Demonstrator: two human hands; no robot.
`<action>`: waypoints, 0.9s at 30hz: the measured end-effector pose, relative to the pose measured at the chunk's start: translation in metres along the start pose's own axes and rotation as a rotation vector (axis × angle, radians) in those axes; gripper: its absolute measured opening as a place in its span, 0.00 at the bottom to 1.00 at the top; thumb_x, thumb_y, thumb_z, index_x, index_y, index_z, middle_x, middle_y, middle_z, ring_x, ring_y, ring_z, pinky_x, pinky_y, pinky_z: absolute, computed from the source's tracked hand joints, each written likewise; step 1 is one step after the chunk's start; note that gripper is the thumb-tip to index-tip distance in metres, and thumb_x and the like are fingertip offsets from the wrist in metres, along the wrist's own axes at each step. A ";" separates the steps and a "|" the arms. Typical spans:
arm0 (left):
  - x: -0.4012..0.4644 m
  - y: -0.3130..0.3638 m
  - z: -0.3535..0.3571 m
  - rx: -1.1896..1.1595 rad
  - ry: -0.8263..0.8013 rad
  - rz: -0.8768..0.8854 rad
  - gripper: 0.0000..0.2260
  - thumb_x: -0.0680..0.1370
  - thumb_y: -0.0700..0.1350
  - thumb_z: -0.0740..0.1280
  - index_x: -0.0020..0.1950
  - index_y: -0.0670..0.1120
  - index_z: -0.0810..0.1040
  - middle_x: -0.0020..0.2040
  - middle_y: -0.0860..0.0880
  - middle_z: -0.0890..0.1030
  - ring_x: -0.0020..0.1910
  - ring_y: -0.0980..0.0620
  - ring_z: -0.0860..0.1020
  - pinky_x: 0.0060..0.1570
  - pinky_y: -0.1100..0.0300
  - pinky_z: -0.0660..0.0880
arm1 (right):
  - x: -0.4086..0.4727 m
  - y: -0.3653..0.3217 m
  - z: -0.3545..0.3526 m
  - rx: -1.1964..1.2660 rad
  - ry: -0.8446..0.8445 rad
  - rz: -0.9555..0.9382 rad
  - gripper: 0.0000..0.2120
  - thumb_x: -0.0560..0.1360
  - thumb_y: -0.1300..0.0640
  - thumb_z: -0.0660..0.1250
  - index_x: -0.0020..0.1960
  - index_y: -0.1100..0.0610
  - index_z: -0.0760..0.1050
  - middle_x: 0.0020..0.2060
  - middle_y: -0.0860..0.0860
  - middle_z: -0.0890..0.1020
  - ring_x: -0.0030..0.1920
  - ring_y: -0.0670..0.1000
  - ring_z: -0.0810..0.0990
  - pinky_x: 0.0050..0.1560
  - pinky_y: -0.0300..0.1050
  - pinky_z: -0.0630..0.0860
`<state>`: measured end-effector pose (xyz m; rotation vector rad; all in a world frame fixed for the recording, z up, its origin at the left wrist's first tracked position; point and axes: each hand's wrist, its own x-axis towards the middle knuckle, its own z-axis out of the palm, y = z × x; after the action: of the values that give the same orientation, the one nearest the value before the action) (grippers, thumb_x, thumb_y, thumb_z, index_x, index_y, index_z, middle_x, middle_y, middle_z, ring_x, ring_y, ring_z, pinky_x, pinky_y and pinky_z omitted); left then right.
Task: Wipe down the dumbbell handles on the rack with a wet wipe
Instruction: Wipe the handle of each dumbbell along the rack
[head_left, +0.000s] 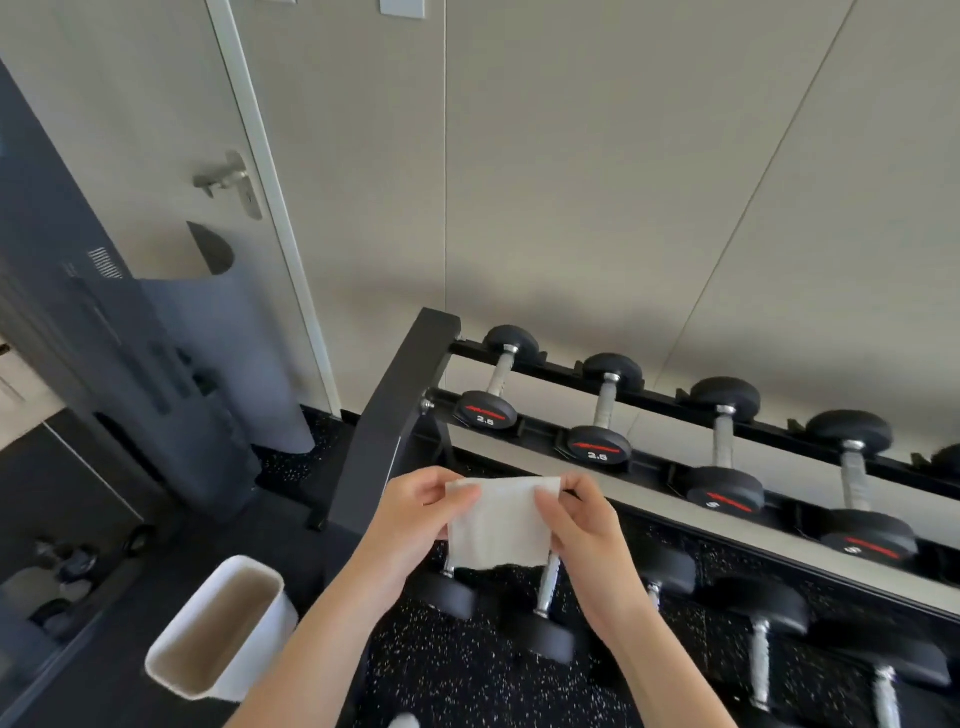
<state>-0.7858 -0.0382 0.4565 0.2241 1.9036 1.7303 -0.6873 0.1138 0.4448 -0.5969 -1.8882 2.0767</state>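
A white wet wipe (498, 522) hangs spread between my two hands in front of the black dumbbell rack (395, 410). My left hand (415, 512) pinches its upper left corner and my right hand (584, 525) pinches its upper right corner. Several black dumbbells with silver knurled handles lie on the upper tier; the nearest, marked 2.5 (501, 374), sits just beyond the wipe, with a second 2.5 dumbbell (604, 402) to its right. More dumbbells rest on the lower tier (548, 582), partly hidden by the wipe and my hands.
A white bin (270, 587) stands on the speckled black floor at lower left. A grey machine housing (208, 374) and a door with a metal handle (228, 179) are to the left. A pale wall runs behind the rack.
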 end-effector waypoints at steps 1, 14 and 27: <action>0.016 -0.001 -0.002 -0.022 0.006 -0.012 0.05 0.76 0.41 0.69 0.47 0.39 0.81 0.42 0.45 0.84 0.44 0.50 0.82 0.51 0.50 0.78 | 0.013 0.002 0.005 0.035 -0.008 0.027 0.08 0.76 0.59 0.65 0.53 0.61 0.74 0.45 0.55 0.83 0.46 0.56 0.80 0.47 0.52 0.75; 0.280 -0.033 -0.028 0.505 0.022 0.228 0.04 0.77 0.46 0.69 0.50 0.48 0.80 0.48 0.54 0.81 0.47 0.62 0.77 0.51 0.66 0.73 | 0.215 0.033 0.017 -0.008 0.507 0.169 0.07 0.75 0.59 0.67 0.41 0.61 0.79 0.36 0.55 0.81 0.38 0.55 0.76 0.42 0.51 0.72; 0.364 -0.103 -0.010 0.855 -0.086 0.519 0.13 0.69 0.49 0.76 0.51 0.49 0.82 0.48 0.55 0.79 0.48 0.55 0.78 0.47 0.57 0.77 | 0.392 0.111 -0.002 -0.307 0.575 0.200 0.15 0.76 0.57 0.63 0.33 0.60 0.66 0.28 0.52 0.61 0.31 0.48 0.58 0.34 0.43 0.56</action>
<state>-1.0697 0.1092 0.2548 1.1663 2.5556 1.0179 -1.0228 0.2845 0.2884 -1.3373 -1.8453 1.4809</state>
